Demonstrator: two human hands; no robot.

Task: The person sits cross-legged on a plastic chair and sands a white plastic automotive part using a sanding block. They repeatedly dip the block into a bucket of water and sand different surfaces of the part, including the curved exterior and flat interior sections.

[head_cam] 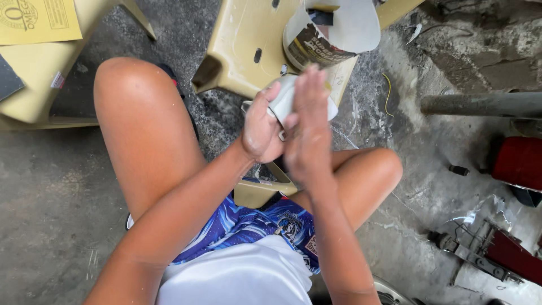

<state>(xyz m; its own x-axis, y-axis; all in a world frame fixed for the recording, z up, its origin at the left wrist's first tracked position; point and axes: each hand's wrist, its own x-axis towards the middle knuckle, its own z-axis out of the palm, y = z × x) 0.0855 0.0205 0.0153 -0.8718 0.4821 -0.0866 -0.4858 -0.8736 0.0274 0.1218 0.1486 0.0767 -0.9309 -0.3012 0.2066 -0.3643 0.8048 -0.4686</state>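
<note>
Small grey-white piece (pixel 284 100), some kind of pale curved part, is sitting pinched between both hands, held up in front of the knees and just below the yellow plastic stool (pixel 240 51). I can't make out exactly what it is from here, too much of it is covered.

Left hand (pixel 261 125) is curling around the piece from underneath, fingers clenched on its lower edge. Right hand (pixel 309 127) is pressing flat against the other side, fingers stretched straight up and together, palm on the piece. So I'm seeing both hands touching it and each other, with a dusty whitish film on the skin.

Right above the fingertips a battered tin can (pixel 307 45) with a torn label is sitting on the stool, and a sheet of grey sandpaper (pixel 353 25) is drooping over its top. Well off to the left of the left hand another yellow stool (pixel 39 73) is carrying a yellow sheet (pixel 36 20). Out to the right of the right hand a grey pipe (pixel 480 104) is lying across, with a red part (pixel 519 161) below it and some metal hardware (pixel 480 251) on the rough concrete floor (pixel 51 192). A thin yellow wire (pixel 388 93) is lying near the stool's right corner.
</note>
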